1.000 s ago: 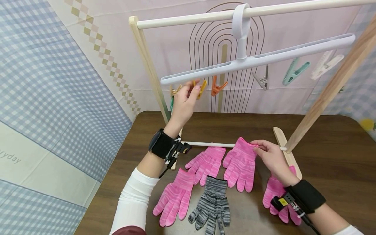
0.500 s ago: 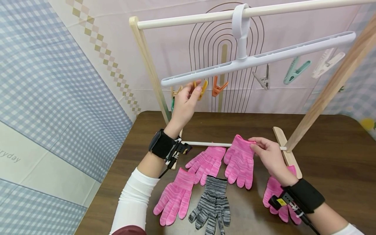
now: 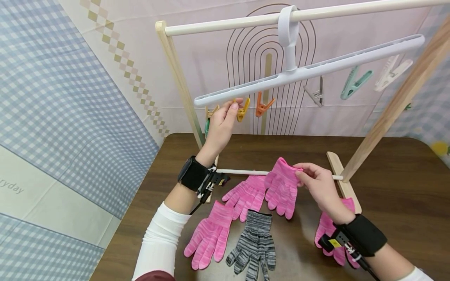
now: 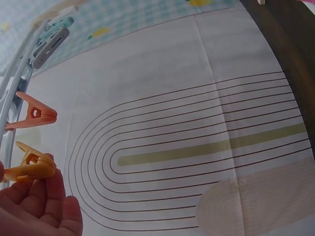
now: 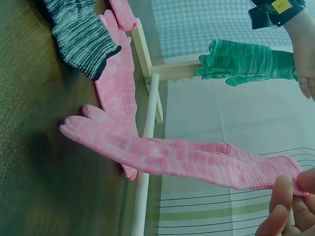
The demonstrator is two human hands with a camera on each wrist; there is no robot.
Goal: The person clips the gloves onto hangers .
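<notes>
Left hand (image 3: 221, 124): got yellow plastic clothespin (image 3: 242, 112) pinched below white plastic hanger (image 3: 260, 84)
Right hand (image 3: 318, 185): pinching pink streaky knit glove (image 3: 282, 189) by the cuff (image 3: 287, 167)

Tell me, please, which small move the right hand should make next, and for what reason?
Probably the right hand should raise the pink glove, cuff first, towards the yellow clip. It grips this glove by the cuff, the left hand pinches that clip under the white hanger, and the glove hangs well below the clip.
</notes>
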